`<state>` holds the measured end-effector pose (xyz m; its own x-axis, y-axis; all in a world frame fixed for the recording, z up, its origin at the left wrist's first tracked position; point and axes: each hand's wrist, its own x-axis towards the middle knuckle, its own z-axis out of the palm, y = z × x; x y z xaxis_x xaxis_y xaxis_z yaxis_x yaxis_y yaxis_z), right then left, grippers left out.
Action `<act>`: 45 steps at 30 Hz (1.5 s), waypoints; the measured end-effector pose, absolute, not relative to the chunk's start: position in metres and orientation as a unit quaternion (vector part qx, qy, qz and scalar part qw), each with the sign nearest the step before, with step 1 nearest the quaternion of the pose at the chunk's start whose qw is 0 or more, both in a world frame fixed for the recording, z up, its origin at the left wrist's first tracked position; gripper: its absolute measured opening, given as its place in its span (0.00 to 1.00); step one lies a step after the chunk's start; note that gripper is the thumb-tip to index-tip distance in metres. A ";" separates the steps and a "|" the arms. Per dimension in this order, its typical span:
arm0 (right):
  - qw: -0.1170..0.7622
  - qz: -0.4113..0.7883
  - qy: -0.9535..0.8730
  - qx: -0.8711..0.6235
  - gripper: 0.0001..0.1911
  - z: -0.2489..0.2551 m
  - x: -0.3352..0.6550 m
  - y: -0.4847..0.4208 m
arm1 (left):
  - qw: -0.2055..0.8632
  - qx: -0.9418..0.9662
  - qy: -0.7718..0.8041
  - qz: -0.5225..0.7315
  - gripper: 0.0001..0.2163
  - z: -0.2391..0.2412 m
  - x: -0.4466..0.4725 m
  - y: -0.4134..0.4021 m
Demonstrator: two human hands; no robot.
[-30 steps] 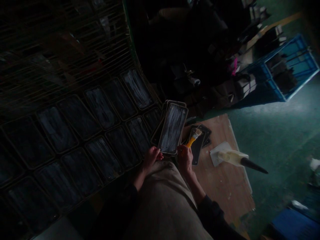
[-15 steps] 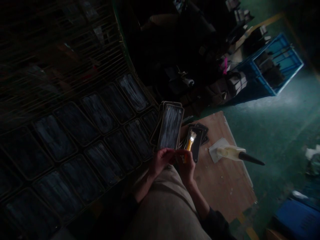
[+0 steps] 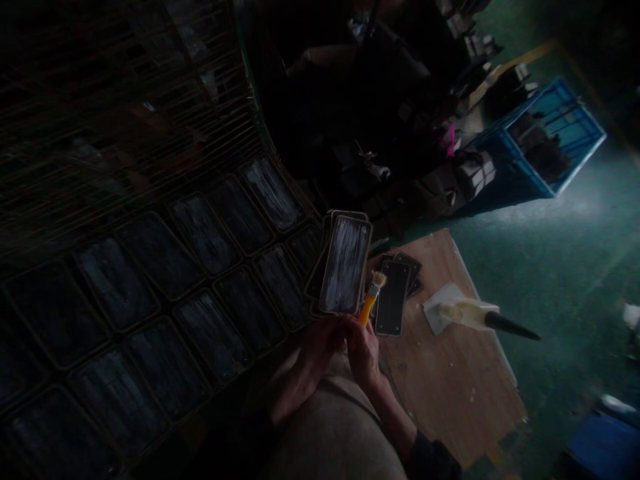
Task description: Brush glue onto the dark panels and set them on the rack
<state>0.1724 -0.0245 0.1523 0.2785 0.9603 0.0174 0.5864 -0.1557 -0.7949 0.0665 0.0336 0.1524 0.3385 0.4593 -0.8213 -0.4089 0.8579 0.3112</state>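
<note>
My right hand is closed around the yellow handle of a paintbrush, its pale bristles pointing up and away from me. My left hand is drawn up against it, fingers curled and touching the right fingers; what they hold, if anything, is hidden. Just beyond both hands lies a dark rectangular plate with whitish brush streaks and a light rim, on top of other plates. Right of the brush, a plain dark plate with small corner holes rests on a few more.
Rows of streaked dark plates cover the left side beside a wire rack. A wooden board at right carries a pale container with a black-handled tool sticking out. A blue crate holding dark blocks stands on the green floor.
The brush has shifted left, off the plain plate and beside the streaked one. Both hands have moved slightly down and stay together; the whole view has shifted a little.
</note>
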 end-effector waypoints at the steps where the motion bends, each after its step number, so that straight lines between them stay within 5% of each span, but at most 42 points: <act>1: 0.357 0.258 -0.551 -0.708 0.17 0.153 0.171 -0.023 | 0.819 0.024 0.503 0.275 0.10 0.152 0.066 0.033; 14: 0.320 0.278 -0.621 -0.659 0.23 0.171 0.176 -0.004 | 0.774 0.087 0.553 0.296 0.10 0.156 0.048 0.040; 27: 0.264 0.318 -0.647 -0.640 0.20 0.177 0.211 0.015 | 0.711 0.170 0.654 0.196 0.26 0.097 0.000 0.006; 33: 0.198 0.344 -0.664 -0.634 0.19 0.190 0.215 0.032 | 0.752 0.161 0.610 0.193 0.21 0.091 -0.003 0.005; 45: 0.254 0.301 -0.635 -0.665 0.16 0.179 0.221 0.051 | 0.748 0.187 0.604 0.203 0.20 0.053 -0.015 -0.007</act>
